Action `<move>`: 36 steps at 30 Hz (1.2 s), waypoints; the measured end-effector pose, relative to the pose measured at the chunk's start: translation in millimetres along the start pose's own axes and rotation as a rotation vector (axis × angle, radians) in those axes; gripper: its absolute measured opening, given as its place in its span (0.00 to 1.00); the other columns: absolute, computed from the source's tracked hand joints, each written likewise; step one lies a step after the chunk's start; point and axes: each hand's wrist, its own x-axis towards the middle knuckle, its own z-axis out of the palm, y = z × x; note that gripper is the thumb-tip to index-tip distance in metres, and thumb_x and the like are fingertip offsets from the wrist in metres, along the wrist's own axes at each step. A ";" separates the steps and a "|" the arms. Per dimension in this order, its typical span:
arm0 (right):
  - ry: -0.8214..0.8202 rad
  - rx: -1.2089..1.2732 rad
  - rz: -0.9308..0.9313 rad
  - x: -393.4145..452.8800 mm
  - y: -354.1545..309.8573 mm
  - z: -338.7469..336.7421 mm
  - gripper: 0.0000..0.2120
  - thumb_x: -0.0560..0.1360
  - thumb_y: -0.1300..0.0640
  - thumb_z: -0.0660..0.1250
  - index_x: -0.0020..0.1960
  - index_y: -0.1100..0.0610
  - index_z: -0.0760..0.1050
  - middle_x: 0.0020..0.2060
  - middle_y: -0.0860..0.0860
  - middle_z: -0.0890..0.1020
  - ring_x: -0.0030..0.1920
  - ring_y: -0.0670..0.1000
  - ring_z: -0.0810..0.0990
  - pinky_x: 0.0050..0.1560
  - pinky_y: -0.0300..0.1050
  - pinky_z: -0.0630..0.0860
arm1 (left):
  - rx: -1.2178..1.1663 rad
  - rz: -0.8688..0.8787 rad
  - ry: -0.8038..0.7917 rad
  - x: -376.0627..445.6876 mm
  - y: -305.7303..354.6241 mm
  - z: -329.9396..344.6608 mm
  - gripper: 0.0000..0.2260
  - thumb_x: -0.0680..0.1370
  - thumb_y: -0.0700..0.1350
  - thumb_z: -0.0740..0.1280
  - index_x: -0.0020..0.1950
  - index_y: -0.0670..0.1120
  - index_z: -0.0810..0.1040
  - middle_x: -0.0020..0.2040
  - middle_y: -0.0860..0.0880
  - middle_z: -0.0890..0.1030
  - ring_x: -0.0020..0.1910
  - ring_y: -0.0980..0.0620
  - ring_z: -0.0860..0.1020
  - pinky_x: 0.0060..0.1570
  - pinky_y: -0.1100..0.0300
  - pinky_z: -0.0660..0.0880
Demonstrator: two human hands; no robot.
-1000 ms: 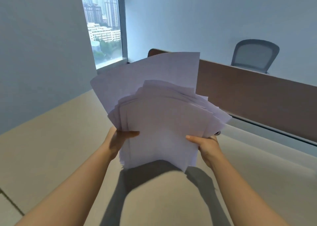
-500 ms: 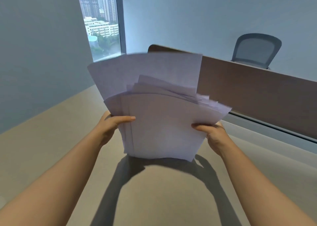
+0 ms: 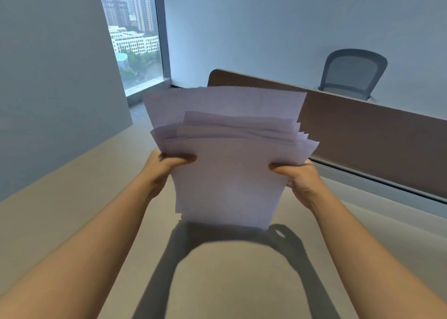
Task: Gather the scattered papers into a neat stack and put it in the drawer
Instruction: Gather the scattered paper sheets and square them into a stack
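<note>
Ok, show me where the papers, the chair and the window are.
papers point(image 3: 229, 178): head view, on the front sheet between the hands.
chair point(image 3: 353, 73): head view, on the mesh backrest.
window point(image 3: 135, 40): head view, on the glass pane.

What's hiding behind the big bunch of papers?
Behind the papers you can see a brown divider and a grey chair. The fingers of both hands are covered by the sheets, as is part of the desk.

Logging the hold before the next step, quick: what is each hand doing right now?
Left hand: closed on the left edge of the papers.
Right hand: closed on the right edge of the same papers.
</note>
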 end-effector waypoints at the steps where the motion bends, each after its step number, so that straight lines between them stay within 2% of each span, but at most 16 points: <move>1: -0.041 -0.012 0.007 -1.1 -0.6 -0.7 0.14 0.62 0.72 0.71 0.38 0.54 0.77 0.26 0.43 0.84 0.31 0.42 0.82 0.40 0.40 0.75 | 0.007 -0.005 -0.021 0.4 1.1 -5.1 0.19 0.57 0.38 0.71 0.47 0.47 0.77 0.43 0.51 0.82 0.48 0.51 0.78 0.48 0.58 0.75; 4: -0.097 0.019 0.062 -4.5 3.5 5.9 0.15 0.60 0.68 0.73 0.43 0.55 0.77 0.34 0.48 0.83 0.40 0.51 0.80 0.40 0.41 0.77 | -0.007 -0.027 -0.099 1.6 -1.8 -12.0 0.25 0.52 0.44 0.74 0.49 0.50 0.77 0.48 0.48 0.80 0.49 0.49 0.78 0.45 0.58 0.77; 6: -0.068 0.026 0.074 -1.8 3.3 17.7 0.15 0.64 0.71 0.71 0.45 0.55 0.76 0.38 0.50 0.82 0.41 0.52 0.79 0.40 0.41 0.78 | -0.014 -0.041 -0.130 4.8 -3.8 -5.6 0.24 0.54 0.41 0.75 0.48 0.51 0.77 0.47 0.48 0.81 0.47 0.50 0.79 0.41 0.59 0.81; 8: -0.026 0.009 0.058 2.2 -2.6 29.7 0.14 0.66 0.71 0.70 0.44 0.55 0.75 0.40 0.51 0.81 0.42 0.52 0.79 0.43 0.44 0.77 | 0.009 -0.024 -0.112 9.1 -0.6 4.1 0.21 0.60 0.35 0.74 0.50 0.48 0.77 0.46 0.49 0.81 0.46 0.50 0.79 0.43 0.59 0.81; 10: 0.027 -0.003 0.027 6.4 -9.9 34.4 0.13 0.66 0.71 0.70 0.41 0.54 0.76 0.39 0.51 0.81 0.40 0.51 0.80 0.45 0.46 0.77 | -0.006 0.018 -0.076 16.7 4.6 7.3 0.19 0.65 0.31 0.71 0.54 0.46 0.77 0.45 0.49 0.81 0.45 0.51 0.80 0.45 0.59 0.81; 14: 0.091 -0.049 -0.012 9.3 -12.0 26.6 0.12 0.66 0.71 0.70 0.39 0.54 0.76 0.28 0.44 0.83 0.32 0.44 0.81 0.40 0.44 0.77 | -0.021 0.030 -0.067 25.4 7.4 -4.3 0.15 0.64 0.34 0.72 0.46 0.50 0.79 0.35 0.56 0.85 0.36 0.59 0.83 0.34 0.68 0.79; 16: 0.099 -0.080 0.012 6.8 -4.7 25.1 0.13 0.66 0.71 0.70 0.40 0.54 0.76 0.33 0.47 0.83 0.35 0.47 0.80 0.39 0.41 0.76 | -0.015 0.002 -0.058 24.8 0.2 -6.4 0.13 0.68 0.33 0.70 0.44 0.50 0.78 0.32 0.57 0.85 0.34 0.61 0.83 0.32 0.70 0.78; 19: 0.091 -0.058 0.069 3.8 6.6 30.8 0.13 0.66 0.71 0.70 0.40 0.54 0.75 0.38 0.49 0.80 0.39 0.49 0.78 0.41 0.39 0.75 | -0.045 -0.064 -0.069 22.1 -12.7 1.1 0.15 0.65 0.34 0.73 0.45 0.50 0.77 0.41 0.52 0.83 0.41 0.54 0.81 0.37 0.65 0.78; 21: 0.114 -0.050 0.080 6.8 6.5 36.1 0.11 0.67 0.70 0.70 0.40 0.55 0.76 0.37 0.49 0.79 0.39 0.50 0.78 0.43 0.42 0.76 | -0.056 -0.070 -0.047 23.2 -13.0 9.7 0.15 0.63 0.34 0.74 0.44 0.50 0.77 0.42 0.51 0.81 0.42 0.53 0.80 0.38 0.62 0.79; 25: 0.132 -0.017 0.067 14.4 -11.4 33.7 0.09 0.67 0.69 0.70 0.44 0.59 0.76 0.38 0.50 0.79 0.41 0.54 0.79 0.50 0.52 0.77 | -0.040 0.008 0.017 33.5 3.0 13.4 0.13 0.68 0.31 0.69 0.42 0.48 0.77 0.38 0.52 0.83 0.40 0.53 0.79 0.38 0.65 0.80; 27: 0.100 -0.030 0.019 14.4 -19.1 27.0 0.09 0.68 0.69 0.70 0.45 0.59 0.76 0.38 0.49 0.79 0.40 0.50 0.79 0.46 0.46 0.78 | -0.027 0.011 -0.010 35.0 10.1 8.1 0.12 0.69 0.32 0.69 0.44 0.49 0.78 0.37 0.54 0.84 0.39 0.56 0.81 0.36 0.66 0.80; 29: 0.081 -0.086 -0.043 11.4 -19.9 22.1 0.15 0.68 0.69 0.70 0.52 0.58 0.73 0.41 0.50 0.79 0.42 0.51 0.79 0.42 0.41 0.78 | -0.020 0.000 -0.032 31.9 12.1 3.8 0.12 0.69 0.33 0.69 0.44 0.50 0.78 0.34 0.56 0.85 0.33 0.61 0.82 0.32 0.69 0.78; 30: 0.095 -0.129 -0.072 9.8 -19.2 21.0 0.18 0.68 0.69 0.70 0.54 0.57 0.71 0.43 0.51 0.78 0.44 0.52 0.78 0.43 0.42 0.78 | -0.011 -0.005 -0.037 28.9 11.2 4.0 0.12 0.69 0.33 0.69 0.44 0.51 0.78 0.35 0.56 0.85 0.32 0.62 0.82 0.29 0.70 0.77; 33: 0.171 -0.298 -0.224 4.4 -18.8 23.1 0.28 0.68 0.68 0.70 0.64 0.55 0.64 0.49 0.47 0.73 0.46 0.46 0.76 0.51 0.47 0.77 | 0.011 -0.044 -0.024 21.3 3.5 8.1 0.12 0.70 0.33 0.69 0.46 0.49 0.76 0.42 0.53 0.80 0.37 0.58 0.81 0.27 0.73 0.75; 35: 0.171 -0.423 -0.365 1.6 -20.9 25.1 0.38 0.69 0.66 0.70 0.72 0.50 0.55 0.55 0.46 0.71 0.50 0.46 0.75 0.56 0.40 0.75 | 0.009 -0.056 -0.016 18.1 0.5 10.7 0.13 0.70 0.33 0.69 0.45 0.50 0.76 0.43 0.52 0.80 0.39 0.58 0.80 0.28 0.72 0.76; 36: 0.158 -0.513 -0.430 0.7 -23.7 26.0 0.41 0.70 0.65 0.69 0.73 0.47 0.51 0.60 0.46 0.69 0.53 0.45 0.72 0.55 0.31 0.72 | 0.003 -0.058 -0.011 17.2 0.4 11.2 0.13 0.69 0.32 0.69 0.44 0.50 0.76 0.43 0.52 0.80 0.38 0.57 0.80 0.28 0.72 0.76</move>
